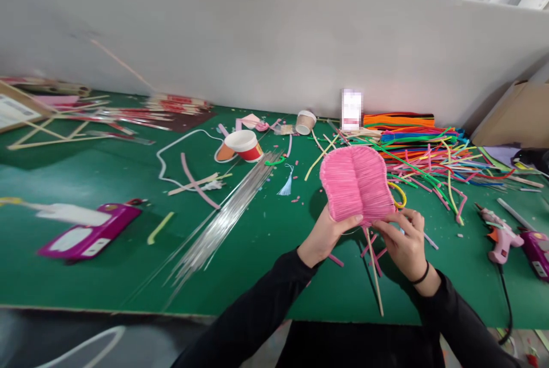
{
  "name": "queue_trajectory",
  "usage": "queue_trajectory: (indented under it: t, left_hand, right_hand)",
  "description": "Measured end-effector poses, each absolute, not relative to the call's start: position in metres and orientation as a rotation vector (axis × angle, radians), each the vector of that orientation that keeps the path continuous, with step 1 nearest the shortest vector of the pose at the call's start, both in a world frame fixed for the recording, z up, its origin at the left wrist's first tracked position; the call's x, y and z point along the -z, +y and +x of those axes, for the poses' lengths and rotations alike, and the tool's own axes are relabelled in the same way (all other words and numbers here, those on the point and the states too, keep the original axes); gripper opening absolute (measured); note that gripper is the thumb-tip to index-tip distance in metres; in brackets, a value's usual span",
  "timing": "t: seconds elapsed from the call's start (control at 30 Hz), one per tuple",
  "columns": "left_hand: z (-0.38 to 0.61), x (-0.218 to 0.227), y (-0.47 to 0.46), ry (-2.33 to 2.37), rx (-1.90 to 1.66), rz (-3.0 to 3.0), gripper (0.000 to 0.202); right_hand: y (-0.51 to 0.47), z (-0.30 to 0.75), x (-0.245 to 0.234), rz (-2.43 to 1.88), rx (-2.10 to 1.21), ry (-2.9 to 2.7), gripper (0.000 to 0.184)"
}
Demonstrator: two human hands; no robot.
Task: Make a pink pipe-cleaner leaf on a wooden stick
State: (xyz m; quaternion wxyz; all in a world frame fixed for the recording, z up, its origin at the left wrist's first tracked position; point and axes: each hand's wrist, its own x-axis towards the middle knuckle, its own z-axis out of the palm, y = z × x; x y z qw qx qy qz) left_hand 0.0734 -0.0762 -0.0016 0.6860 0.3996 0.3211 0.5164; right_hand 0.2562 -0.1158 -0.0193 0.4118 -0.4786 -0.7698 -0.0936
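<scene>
A pink fan-shaped piece (355, 182) wound from fuzzy pipe cleaners is held up over the green table (266, 242). My left hand (323, 236) grips its lower left edge, thumb on the front. My right hand (403, 239) pinches its lower right corner, fingers curled. A thin wooden stick (375, 276) hangs down from the piece's base between my hands, with short pink pipe-cleaner ends beside it.
A heap of coloured pipe cleaners (420, 148) lies behind the piece. A pink glue gun (500, 236) rests at the right, a bundle of thin wires (223, 216) at centre, paper cups (242, 145) behind, a magenta box (92, 236) at left.
</scene>
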Motion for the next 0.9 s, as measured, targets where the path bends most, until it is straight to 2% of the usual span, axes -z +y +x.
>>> queue_trajectory:
  t: [0.17,0.33,0.5,0.77,0.9]
  left_hand:
    - [0.074,0.000,-0.079,0.747,-1.208,0.866,0.050]
    - [0.074,-0.001,-0.082,0.731,-1.228,0.875,0.043]
    - [0.074,-0.005,-0.083,0.753,-1.255,0.836,0.043]
    - [0.072,-0.003,-0.080,0.763,-1.261,0.842,0.048]
    - [0.073,0.008,-0.079,0.831,-1.290,0.881,0.045]
  right_hand:
    - [-0.124,0.257,0.019,-1.161,0.466,-2.021,0.039]
    - [-0.131,0.252,0.017,-1.154,0.555,-1.975,0.030]
    - [-0.128,0.252,0.015,-1.213,0.536,-1.900,0.031]
    - [-0.121,0.249,0.004,-1.248,0.001,-1.596,0.013]
    - [-0.118,0.241,-0.002,-1.065,-0.138,-1.850,0.015]
